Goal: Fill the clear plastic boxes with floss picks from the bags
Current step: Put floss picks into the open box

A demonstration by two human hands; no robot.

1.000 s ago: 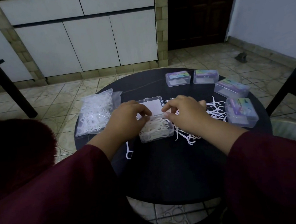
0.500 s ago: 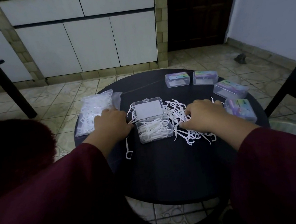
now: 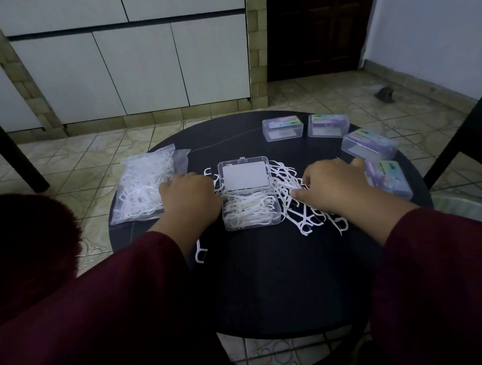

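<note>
**A:** Item one?

**B:** Open clear box [image 3: 250, 208], centre of the round black worktop [image 3: 274, 283], lid [image 3: 244, 172] hinged back and lying flat behind it. Tray held a tangle of white floss picks, roughly level with the rim. Probably placed centrally so both hands could feed it.

**A:** Loose stock?

**B:** Loose floss picks [image 3: 301, 205] spread on the worktop just right of the box, a few behind its left side, and a single stray pick [image 3: 201, 253] near the front left. Likely tipped out for easy gathering.

**A:** Hands?

**B:** Left hand [image 3: 189, 201] rested knuckles-up beside the box's left wall, fingers curled under; whether it grasped any picks could not be told. Right hand [image 3: 334, 186] lay on the loose pile, fingers bent into it, seemingly gathering picks; its hold was hidden too.

**A:** Remaining items?

**B:** One bag of floss picks [image 3: 142, 192], far left, still well stocked. Four closed labelled boxes [image 3: 281, 129] arced along the right rim, apparently set aside there.
</note>
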